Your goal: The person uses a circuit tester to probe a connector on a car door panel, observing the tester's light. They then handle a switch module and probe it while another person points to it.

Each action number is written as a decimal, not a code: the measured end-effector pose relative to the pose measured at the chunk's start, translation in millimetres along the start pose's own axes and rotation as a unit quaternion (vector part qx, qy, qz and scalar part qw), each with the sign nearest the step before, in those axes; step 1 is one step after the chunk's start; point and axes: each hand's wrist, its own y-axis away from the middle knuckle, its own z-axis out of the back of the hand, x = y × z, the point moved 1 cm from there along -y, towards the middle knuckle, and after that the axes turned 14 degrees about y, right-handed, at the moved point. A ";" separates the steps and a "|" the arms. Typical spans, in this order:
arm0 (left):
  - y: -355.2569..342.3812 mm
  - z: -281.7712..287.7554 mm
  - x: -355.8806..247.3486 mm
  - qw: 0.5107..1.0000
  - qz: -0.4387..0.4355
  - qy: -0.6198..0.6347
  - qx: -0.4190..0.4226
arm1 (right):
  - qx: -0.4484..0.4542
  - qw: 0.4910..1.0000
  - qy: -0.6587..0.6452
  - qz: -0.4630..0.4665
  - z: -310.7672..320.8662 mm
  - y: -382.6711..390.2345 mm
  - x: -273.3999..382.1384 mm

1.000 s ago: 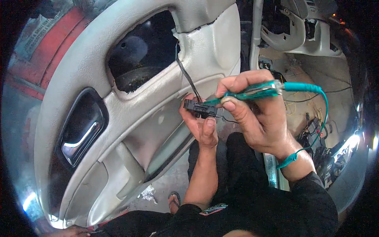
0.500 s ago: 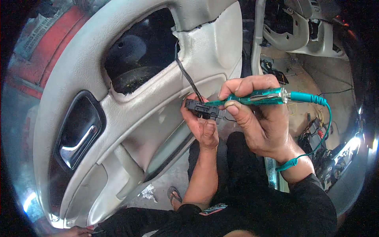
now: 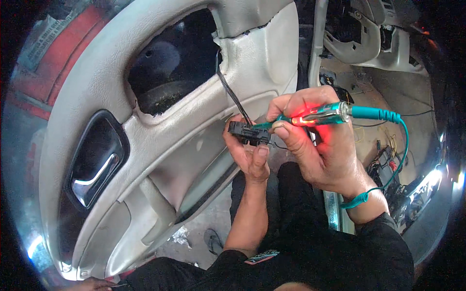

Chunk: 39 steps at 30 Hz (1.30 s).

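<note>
My left hand is closed around a black electrical connector, thumb pressed against its near side. A dark wire bundle runs from that connector up to an opening in the door panel. In my right hand is a green circuit test light, pinched between thumb and fingers. Its tip meets the connector, though the exact contact point is too small to make out. The test light's body glows red. From its back end a green cord curves down and loops by my right wrist.
The beige door panel with a cut-out opening and a chrome handle fills the left. Loose wiring lies on the car floor at right. A sandal rests on the ground. Another person's hand shows at the lower left.
The test light has lit up red, and my right hand has shifted slightly. My left hand still holds the connector. A foot seen in the sandal before is gone from it.
</note>
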 end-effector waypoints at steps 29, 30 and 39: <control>-2.3 -4.4 -5.7 0.999 0.046 0.015 -0.003 | -0.007 1.000 0.027 0.012 0.2 -3.0 -0.5; -2.6 -4.2 -6.2 0.999 0.045 0.015 0.002 | -0.003 0.999 0.034 0.014 1.1 -3.6 0.7; -2.3 -10.2 -7.2 0.999 0.041 0.033 0.005 | 0.000 1.000 0.007 -0.011 -1.1 -2.9 3.2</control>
